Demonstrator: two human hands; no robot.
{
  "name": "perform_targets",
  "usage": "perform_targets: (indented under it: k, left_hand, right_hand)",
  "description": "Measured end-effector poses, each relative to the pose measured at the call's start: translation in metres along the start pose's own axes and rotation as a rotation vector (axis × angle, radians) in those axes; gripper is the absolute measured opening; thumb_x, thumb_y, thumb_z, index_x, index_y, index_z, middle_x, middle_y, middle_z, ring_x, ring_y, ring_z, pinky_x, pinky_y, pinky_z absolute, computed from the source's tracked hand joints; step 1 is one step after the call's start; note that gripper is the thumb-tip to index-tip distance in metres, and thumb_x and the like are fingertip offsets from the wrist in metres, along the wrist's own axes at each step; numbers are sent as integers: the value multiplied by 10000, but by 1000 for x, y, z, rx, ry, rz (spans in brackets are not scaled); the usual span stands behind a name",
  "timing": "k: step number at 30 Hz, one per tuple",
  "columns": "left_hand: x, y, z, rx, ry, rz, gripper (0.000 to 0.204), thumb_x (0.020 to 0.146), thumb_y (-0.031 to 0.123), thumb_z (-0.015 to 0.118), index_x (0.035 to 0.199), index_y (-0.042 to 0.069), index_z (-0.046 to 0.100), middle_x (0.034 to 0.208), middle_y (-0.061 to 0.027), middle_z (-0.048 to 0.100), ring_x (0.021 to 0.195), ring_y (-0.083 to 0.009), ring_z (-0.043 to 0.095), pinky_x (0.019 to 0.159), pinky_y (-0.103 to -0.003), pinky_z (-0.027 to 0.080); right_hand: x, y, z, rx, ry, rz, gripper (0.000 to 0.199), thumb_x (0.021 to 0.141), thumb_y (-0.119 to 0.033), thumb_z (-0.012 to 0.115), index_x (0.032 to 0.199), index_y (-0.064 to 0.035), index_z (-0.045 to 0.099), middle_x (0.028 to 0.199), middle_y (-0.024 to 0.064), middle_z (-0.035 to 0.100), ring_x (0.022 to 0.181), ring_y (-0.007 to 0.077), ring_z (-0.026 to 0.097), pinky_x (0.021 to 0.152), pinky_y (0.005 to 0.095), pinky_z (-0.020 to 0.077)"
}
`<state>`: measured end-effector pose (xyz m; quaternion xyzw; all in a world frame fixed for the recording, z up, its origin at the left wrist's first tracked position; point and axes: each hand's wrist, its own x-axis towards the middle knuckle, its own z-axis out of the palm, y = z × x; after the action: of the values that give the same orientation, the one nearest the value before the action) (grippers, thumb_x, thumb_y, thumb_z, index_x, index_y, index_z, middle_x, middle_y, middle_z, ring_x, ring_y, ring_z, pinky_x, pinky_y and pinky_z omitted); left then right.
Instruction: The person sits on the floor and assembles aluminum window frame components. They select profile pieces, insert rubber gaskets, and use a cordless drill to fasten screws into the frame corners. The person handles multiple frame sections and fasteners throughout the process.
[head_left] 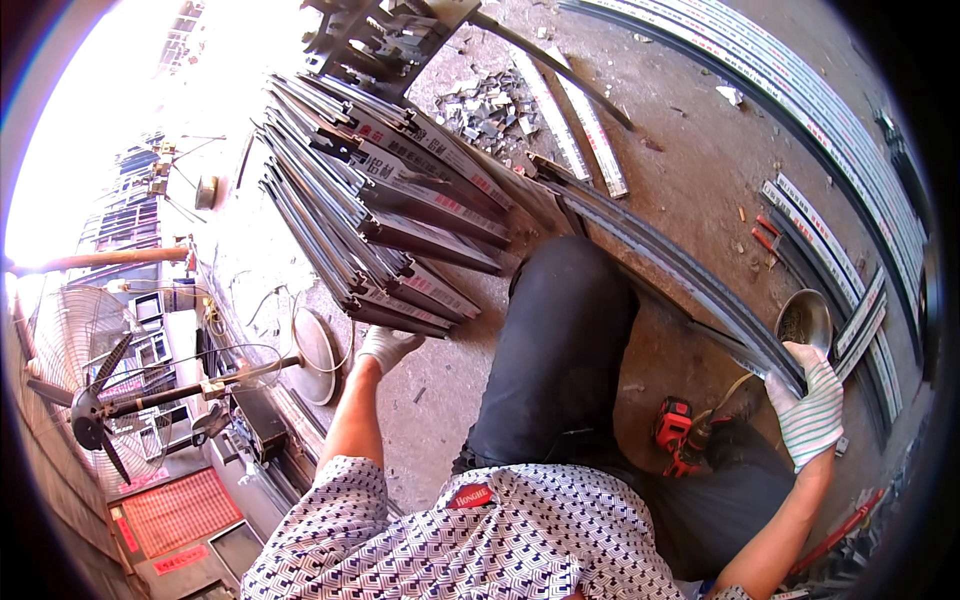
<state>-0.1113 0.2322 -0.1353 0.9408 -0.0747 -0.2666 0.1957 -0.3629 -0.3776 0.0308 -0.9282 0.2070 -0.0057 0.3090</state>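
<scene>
My left hand (388,347), in a white work glove, is at the near end of a stack of metal profiles (430,290); its fingers are partly hidden beside the stack's lower edge. Several long profiles with printed protective film make up this stack. My right hand (810,412), in a white glove with green stripes, is closed around the near end of a long grey metal profile (690,285). That profile runs away from me, past my bent knee, toward the stack. Right beside my right fingers sits a round metal bowl (805,318).
A red power drill (680,430) lies by my leg. Red-handled pliers (768,238) and short profiles (840,260) lie at right. Offcuts (490,105) are heaped near a dark machine (375,45). Long profiles (790,90) line the far right; a pedestal fan (95,415) stands at left.
</scene>
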Motion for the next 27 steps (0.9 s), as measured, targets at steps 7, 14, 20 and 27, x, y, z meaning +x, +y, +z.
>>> perform_targets:
  k: [7,14,20,27]
  left_hand:
    - [-9,-10,-124,-257,801,-219,472,997,356,619,1299,-4,657,1213,-153,721,1110,-247,674,988,-372,539]
    - [49,166,-245,-359,979,504,613,1056,480,514,1429,-5,555,1453,-179,570,1378,-253,506,1191,-371,360]
    - [120,229,-272,-116,421,636,773,1020,723,296,1385,138,647,1440,-136,607,1449,-290,444,1239,-428,279]
    - [144,220,-255,-27,380,726,725,1049,644,314,1092,72,757,1162,-128,668,1213,-274,560,1117,-434,374]
  right_hand:
    - [1,0,0,7,2,-5,349,804,-54,781,1136,-49,675,1039,144,675,937,317,668,865,404,529]
    - [4,5,2,28,-10,6,358,803,-48,775,1146,-37,673,1039,147,673,936,316,670,871,396,527]
    - [4,4,-1,7,-12,15,361,802,-56,771,1148,-28,674,1035,148,672,931,321,668,876,398,524]
    - [8,8,-2,12,-26,45,378,800,-78,774,1160,-24,673,1052,154,673,962,323,660,901,404,515]
